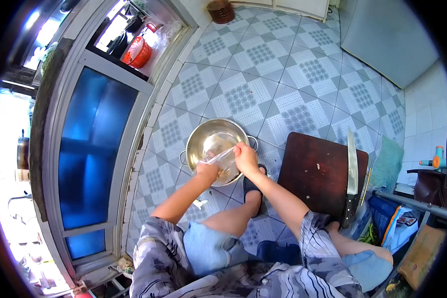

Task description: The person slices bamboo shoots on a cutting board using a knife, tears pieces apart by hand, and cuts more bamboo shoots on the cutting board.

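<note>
A clear plastic bag (225,161) is stretched between my two hands over a steel pot (199,135) with two loop handles on the floor. My left hand (207,171) is closed on the bag's left side, above the pot's near left rim. On the other side, my right hand (245,158) pinches the bag's upper edge, over the pot's right rim. Some pale pieces show low in the bag or in the pot behind it; I cannot tell which.
A dark red cutting board (308,171) lies right of the pot, with a large knife (352,164) along its right edge. Pale scraps (199,203) are on the tiled floor (243,97). Left is a blue-paned door (97,149); a grey cabinet (387,39) stands far right.
</note>
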`<action>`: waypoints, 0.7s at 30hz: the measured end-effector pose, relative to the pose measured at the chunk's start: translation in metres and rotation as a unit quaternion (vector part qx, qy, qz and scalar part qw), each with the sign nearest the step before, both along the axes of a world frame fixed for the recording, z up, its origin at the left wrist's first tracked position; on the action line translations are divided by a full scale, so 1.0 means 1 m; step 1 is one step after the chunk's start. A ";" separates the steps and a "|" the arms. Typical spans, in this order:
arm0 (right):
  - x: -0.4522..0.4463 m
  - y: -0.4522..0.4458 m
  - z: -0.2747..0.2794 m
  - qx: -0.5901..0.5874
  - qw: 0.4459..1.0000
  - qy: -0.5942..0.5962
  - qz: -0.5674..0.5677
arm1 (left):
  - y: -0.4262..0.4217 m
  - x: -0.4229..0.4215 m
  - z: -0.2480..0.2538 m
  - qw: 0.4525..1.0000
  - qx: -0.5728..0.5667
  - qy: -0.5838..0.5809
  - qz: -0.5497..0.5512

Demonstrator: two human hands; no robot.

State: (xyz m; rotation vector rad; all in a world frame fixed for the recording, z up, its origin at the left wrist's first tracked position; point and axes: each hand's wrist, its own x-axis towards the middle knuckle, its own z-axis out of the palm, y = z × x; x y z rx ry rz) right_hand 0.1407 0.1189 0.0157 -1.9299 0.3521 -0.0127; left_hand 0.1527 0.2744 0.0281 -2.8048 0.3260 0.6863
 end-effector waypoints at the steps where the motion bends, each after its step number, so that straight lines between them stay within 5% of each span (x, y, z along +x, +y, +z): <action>1: -0.002 -0.002 0.000 0.000 1.000 -0.001 0.001 | -0.001 -0.001 0.008 1.000 0.000 -0.001 0.001; 3: -0.007 -0.003 0.001 0.007 1.000 -0.001 -0.021 | 0.005 0.006 0.022 0.986 0.047 0.080 -0.141; 4: -0.009 -0.002 0.002 0.014 0.999 -0.007 -0.028 | 0.010 0.011 0.025 0.982 0.041 0.019 -0.182; 10: -0.015 -0.023 0.028 0.030 0.987 0.130 0.090 | -0.001 0.015 0.050 0.979 0.065 0.056 -0.186; 13: -0.011 -0.019 0.001 -0.128 0.987 0.075 0.064 | 0.006 0.003 0.037 0.979 -0.008 -0.009 -0.205; 17: 0.000 -0.022 -0.024 -0.169 0.980 0.042 0.093 | 0.009 -0.010 0.008 0.970 -0.066 -0.080 -0.220; 21: 0.015 -0.027 -0.055 -0.248 0.934 -0.007 0.258 | 0.021 -0.022 -0.007 0.963 -0.116 -0.114 -0.217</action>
